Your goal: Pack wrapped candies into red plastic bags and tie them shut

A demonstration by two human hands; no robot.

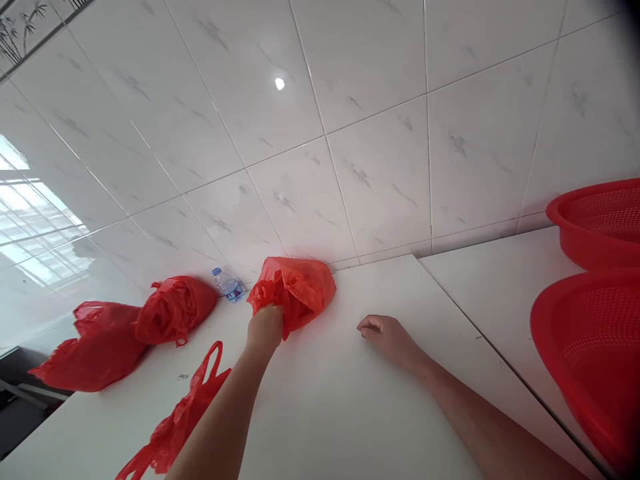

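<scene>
A red plastic bag (305, 290), bulging and crumpled at its mouth, rests on the white table against the tiled wall. My left hand (267, 327) is closed on the gathered plastic at its near left side; the fingertips are partly hidden by the folds. To the right of the bag and apart from it, my right hand (387, 335) hovers over or rests on the tabletop, fingers curled in with nothing visible in them. Beneath my left forearm lies a flatter red plastic bag (187, 407), its loop handles loose.
Two more filled red bags, one knotted (177, 310) and one slumped (103, 347), sit at the left. A clear plastic bottle (229, 285) with a blue cap leans by the wall. Two red perforated baskets (550, 327) stand at the right, past a seam in the white table (345, 413).
</scene>
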